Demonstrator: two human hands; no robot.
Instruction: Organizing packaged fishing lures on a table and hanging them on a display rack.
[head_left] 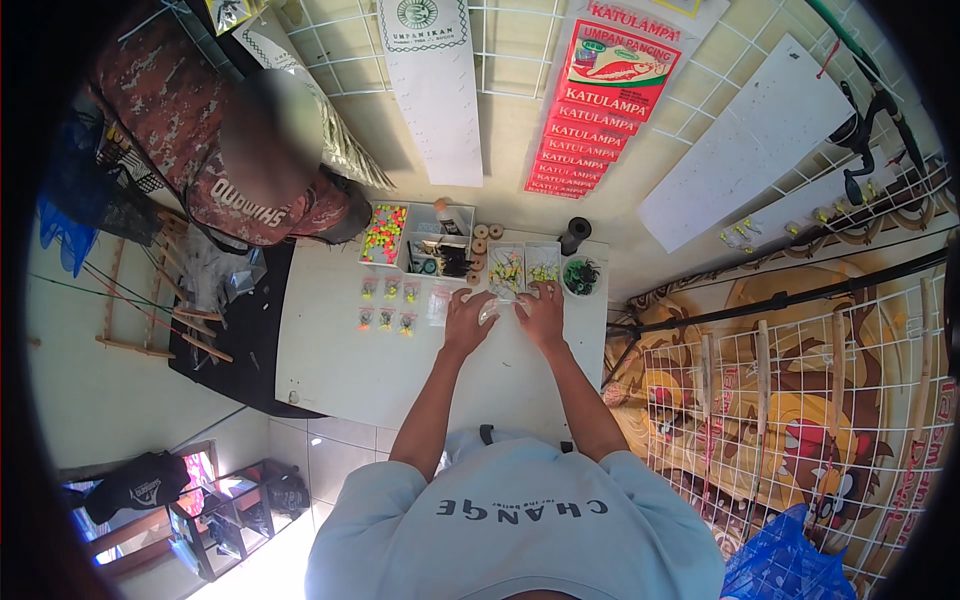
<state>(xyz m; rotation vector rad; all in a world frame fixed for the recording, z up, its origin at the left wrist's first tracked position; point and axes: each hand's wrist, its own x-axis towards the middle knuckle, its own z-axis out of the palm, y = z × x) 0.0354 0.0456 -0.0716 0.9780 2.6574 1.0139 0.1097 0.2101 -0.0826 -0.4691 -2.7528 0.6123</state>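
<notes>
My left hand (468, 320) is over the middle of the white table (340, 375), its fingers closed on a small clear plastic bag (489, 311). Close beside it, my right hand (540, 316) has its fingers curled in at the front of two white trays. What its fingertips hold is too small to make out. The left white tray (506, 262) and the right white tray (543, 262) contain fishing rigs with green and yellow bits. Flat clear bags (438, 304) lie left of my left hand. Further left, several filled packets (387, 291) are laid in two rows.
A compartment box (384, 236) holds bright floats, with a bottle (449, 215) and dark spools behind. Wooden spools (478, 247), a black cylinder (575, 234) and a bowl of green line (581, 276) stand at the back. A camouflage bag (255, 195) borders the left; wire grids (800, 400) the right.
</notes>
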